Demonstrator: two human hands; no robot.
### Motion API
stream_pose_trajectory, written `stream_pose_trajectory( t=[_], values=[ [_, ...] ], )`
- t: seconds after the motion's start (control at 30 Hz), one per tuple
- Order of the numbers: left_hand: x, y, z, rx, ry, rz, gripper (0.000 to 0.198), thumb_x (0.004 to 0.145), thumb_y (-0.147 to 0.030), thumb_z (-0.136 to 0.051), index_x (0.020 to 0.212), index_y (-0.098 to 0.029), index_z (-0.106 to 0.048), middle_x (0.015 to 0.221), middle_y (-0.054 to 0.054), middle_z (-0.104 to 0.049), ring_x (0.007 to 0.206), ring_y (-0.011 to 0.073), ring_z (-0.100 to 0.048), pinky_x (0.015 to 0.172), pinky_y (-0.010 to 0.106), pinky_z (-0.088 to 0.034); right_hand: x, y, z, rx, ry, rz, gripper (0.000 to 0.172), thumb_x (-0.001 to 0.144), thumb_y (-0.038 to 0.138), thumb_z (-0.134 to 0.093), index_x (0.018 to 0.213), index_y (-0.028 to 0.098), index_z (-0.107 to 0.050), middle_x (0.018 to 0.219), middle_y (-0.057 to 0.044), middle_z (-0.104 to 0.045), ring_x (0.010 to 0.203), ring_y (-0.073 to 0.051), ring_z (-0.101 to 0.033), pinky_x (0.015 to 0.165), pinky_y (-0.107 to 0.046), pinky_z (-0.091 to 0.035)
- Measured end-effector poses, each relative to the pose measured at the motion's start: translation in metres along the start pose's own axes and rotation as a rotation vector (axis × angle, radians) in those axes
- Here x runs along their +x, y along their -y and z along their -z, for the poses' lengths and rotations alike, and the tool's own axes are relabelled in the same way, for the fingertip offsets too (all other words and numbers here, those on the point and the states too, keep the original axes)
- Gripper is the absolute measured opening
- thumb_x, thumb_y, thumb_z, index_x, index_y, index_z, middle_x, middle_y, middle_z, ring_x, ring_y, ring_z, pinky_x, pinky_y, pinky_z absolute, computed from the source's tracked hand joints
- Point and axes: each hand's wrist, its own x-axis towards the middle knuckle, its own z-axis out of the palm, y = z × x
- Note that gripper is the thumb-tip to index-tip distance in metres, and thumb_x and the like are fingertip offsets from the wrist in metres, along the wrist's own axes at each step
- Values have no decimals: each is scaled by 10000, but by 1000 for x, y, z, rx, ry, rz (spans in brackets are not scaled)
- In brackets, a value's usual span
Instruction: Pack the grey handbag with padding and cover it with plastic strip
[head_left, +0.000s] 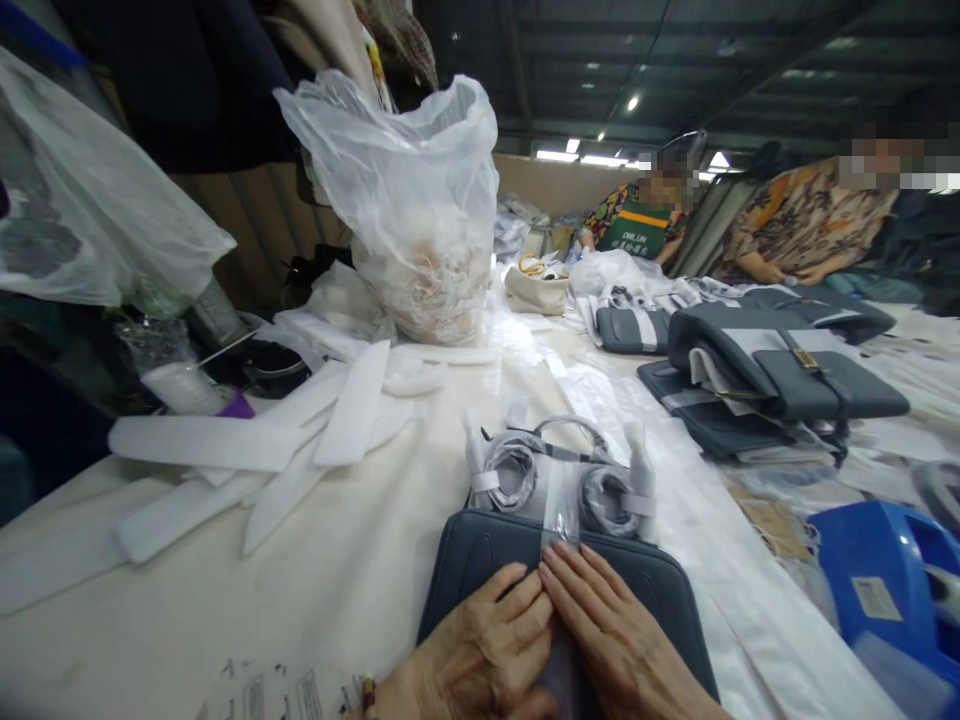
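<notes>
A dark blue handbag (469, 555) lies in front of me on the table. Its straps (512, 470), coiled and wrapped in clear plastic, rest at the far side beside a handle (574, 425). A pale translucent strip (559, 510) runs over the bag's middle. My right hand (619, 635) lies flat across the bag with its fingers stretched out, their tips on the strip. Bent fingers of my left hand (480, 645) close in at the strip's near part, touching the right hand; what they pinch is hidden.
White foam pieces (217, 445) are piled at the left, behind them a large plastic bag (427, 220). More dark handbags (817, 370) are stacked at the right, near a blue plastic holder (870, 570). Two people (637, 220) work at the far side. Printed clear plastic (277, 690) lies at the front.
</notes>
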Motion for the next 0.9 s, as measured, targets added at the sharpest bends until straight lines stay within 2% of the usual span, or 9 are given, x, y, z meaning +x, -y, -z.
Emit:
stream_pose_trajectory(
  t=[0.13, 0.27, 0.33, 0.47, 0.53, 0.67, 0.77, 0.83, 0.9],
  values=[
    [-2, -5, -10, 38, -181, -90, 163, 838, -241, -563, 829, -94, -631, 886, 73, -659, 807, 170, -569, 811, 317, -474, -2, 1, -1, -76, -14, 45, 565, 789, 141, -417, 1348, 61, -438, 1363, -150, -500, 1276, -273, -446, 991, -423, -444],
    [-3, -5, -4, -65, -225, -40, 234, 895, -267, -454, 745, -149, -589, 675, 43, -598, 682, 161, -547, 662, 290, -488, -7, 2, 0, -183, -83, 99, 474, 844, 169, -430, 1304, 76, -497, 1326, -122, -547, 1223, -254, -503, 970, -381, -458],
    [-2, 5, 5, -133, -288, 223, 226, 889, -302, -440, 772, -172, -583, 734, 61, -617, 751, 183, -572, 713, 317, -496, -12, 1, -2, -233, -157, 150, 365, 902, 195, -429, 1236, 130, -561, 1267, -57, -606, 1159, -211, -558, 943, -332, -474],
    [14, 50, 19, -91, -269, 1162, 309, 804, -400, -510, 939, -136, -600, 995, 157, -641, 958, 284, -587, 839, 427, -473, -15, 0, -3, -175, -243, 210, 265, 961, 210, -398, 1109, 199, -618, 1181, 35, -662, 1081, -136, -607, 916, -263, -483],
    [26, 74, 18, -98, -190, 1310, 368, 773, -456, -541, 862, -107, -618, 861, 151, -664, 847, 292, -623, 751, 395, -489, -14, 1, -3, -105, -238, 184, 248, 957, 203, -399, 1070, 192, -620, 1159, 27, -674, 1063, -137, -619, 916, -263, -487],
    [44, 91, 13, -132, -44, 1344, 322, 708, -445, -636, 739, -125, -629, 680, 87, -660, 701, 254, -640, 639, 308, -470, -14, 5, 0, 13, -331, 145, 230, 937, 167, -407, 1035, 193, -614, 1052, 1, -716, 1001, -145, -647, 916, -275, -490],
    [48, 81, 16, -56, 4, 1354, 328, 723, -381, -636, 842, -76, -630, 841, 172, -666, 855, 310, -629, 746, 363, -468, -18, -7, 7, 134, -520, -111, 248, 911, 173, -428, 1084, 215, -601, 1067, -47, -696, 1027, -164, -629, 906, -300, -494],
    [50, 71, 16, 53, -46, 1290, 383, 789, -359, -570, 1004, -44, -593, 1037, 227, -616, 1020, 347, -564, 866, 433, -432, -18, -30, 13, 267, -621, -528, 278, 878, 247, -467, 1123, 207, -590, 1149, -99, -644, 1098, -203, -587, 921, -345, -488],
    [57, 58, 12, 161, -161, 1060, 379, 836, -326, -519, 1121, -76, -541, 1139, 203, -574, 1086, 330, -521, 933, 465, -405, -15, -61, 17, 414, -644, -944, 355, 834, 364, -487, 1121, 182, -588, 1177, -134, -612, 1088, -245, -584, 894, -397, -499]
  ],
)
